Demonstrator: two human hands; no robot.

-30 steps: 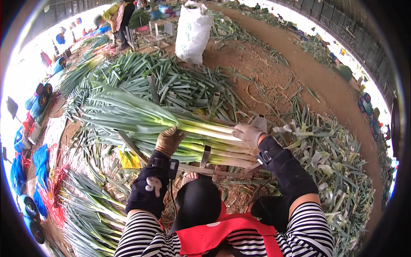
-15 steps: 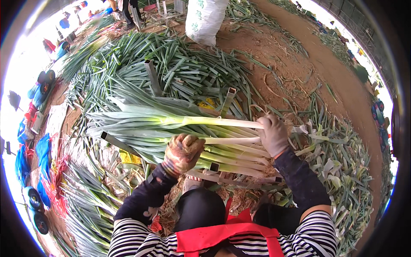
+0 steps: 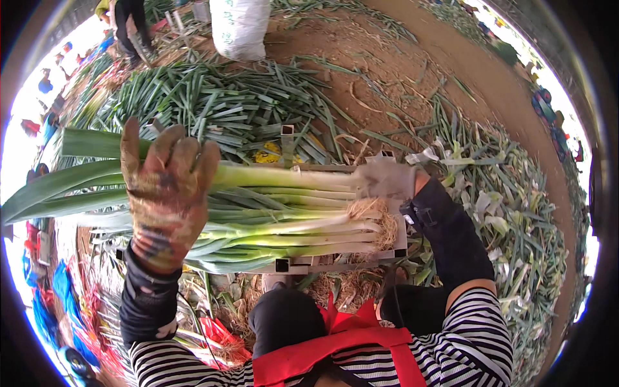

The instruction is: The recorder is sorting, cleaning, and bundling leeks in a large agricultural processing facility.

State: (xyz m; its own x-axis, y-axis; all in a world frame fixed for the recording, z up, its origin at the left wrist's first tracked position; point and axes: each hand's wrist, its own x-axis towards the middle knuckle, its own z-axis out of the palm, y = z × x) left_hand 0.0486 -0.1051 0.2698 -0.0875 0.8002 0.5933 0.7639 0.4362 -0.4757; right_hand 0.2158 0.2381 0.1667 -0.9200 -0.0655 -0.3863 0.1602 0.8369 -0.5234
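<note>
Leeks (image 3: 293,232) lie side by side on a low metal frame (image 3: 303,263), their roots (image 3: 387,226) to the right and green leaves to the left. My left hand (image 3: 166,193), in a stained glove, is over the leaves, its fingers stretched and spread; the palm side is hidden. One leek (image 3: 277,177) on the far side runs from under that hand to my right hand (image 3: 387,180). That gloved hand, blurred, is closed round the leek's white end. Broad leaves (image 3: 71,184) stick out left past my left hand.
Cut green leaves (image 3: 213,97) are heaped beyond the frame. A white sack (image 3: 240,29) stands behind them. Trimmings (image 3: 503,226) cover the ground at right. Metal posts, one (image 3: 287,145) near the yellow wrapping (image 3: 267,153), rise at the frame. Another person (image 3: 132,26) stands far left.
My left hand has opened from a fist and moved left and up, nearer the camera. My right hand has shifted slightly left. The root ends now show, and the view has shifted.
</note>
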